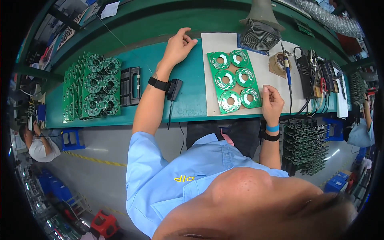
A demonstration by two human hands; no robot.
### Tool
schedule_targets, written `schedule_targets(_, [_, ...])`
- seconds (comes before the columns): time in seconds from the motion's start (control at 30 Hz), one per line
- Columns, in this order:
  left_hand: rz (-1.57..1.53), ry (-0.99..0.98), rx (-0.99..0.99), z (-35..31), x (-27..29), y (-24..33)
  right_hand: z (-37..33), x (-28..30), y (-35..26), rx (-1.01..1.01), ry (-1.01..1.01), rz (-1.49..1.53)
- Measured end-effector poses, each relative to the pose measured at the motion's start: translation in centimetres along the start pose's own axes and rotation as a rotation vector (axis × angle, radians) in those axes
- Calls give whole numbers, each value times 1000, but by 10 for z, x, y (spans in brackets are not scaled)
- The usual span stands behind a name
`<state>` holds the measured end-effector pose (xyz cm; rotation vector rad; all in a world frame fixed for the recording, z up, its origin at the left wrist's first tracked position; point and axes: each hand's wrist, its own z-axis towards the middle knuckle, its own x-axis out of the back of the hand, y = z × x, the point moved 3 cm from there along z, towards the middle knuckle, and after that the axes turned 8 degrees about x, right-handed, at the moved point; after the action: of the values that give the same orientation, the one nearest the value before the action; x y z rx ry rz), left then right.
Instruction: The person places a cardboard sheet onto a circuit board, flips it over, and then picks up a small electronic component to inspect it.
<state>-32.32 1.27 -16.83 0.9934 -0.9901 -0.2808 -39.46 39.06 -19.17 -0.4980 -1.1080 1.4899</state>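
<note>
Nearest, at the right near edge of the green tabletop: right hand, fingers curled in loosely, nothing visibly held, touching the near right corner of the green circuit board panel. Panel of six round ring boards flat on a pale mat, centre right. Left of the mat: left forearm with a black wrist strap. Farther back: left hand, fingers curled, empty, resting at the far edge. Far left: stack of green board panels beside a black tray. Far right: blue-handled soldering iron, small fan behind.
</note>
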Motion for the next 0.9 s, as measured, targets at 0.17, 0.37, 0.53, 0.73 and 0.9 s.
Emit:
schedule_targets(0.17, [-30, 103, -53, -3, 9, 18, 1, 1, 0, -8, -7, 5])
schedule_targets(0.37, [480, -60, 47, -7, 9, -5, -1, -2, -6, -26, 2, 56])
schedule_targets(0.53, [357, -108, 55, -14, 4, 10, -1, 3, -5, 17, -3, 0])
schedule_targets(0.73, [378, -32, 60, -20, 5, 9, -4, 0, -6, 13, -8, -14])
schedule_targets(0.9, [377, -21, 52, -16, 1, 10, 1, 3, -11, 17, -2, 9])
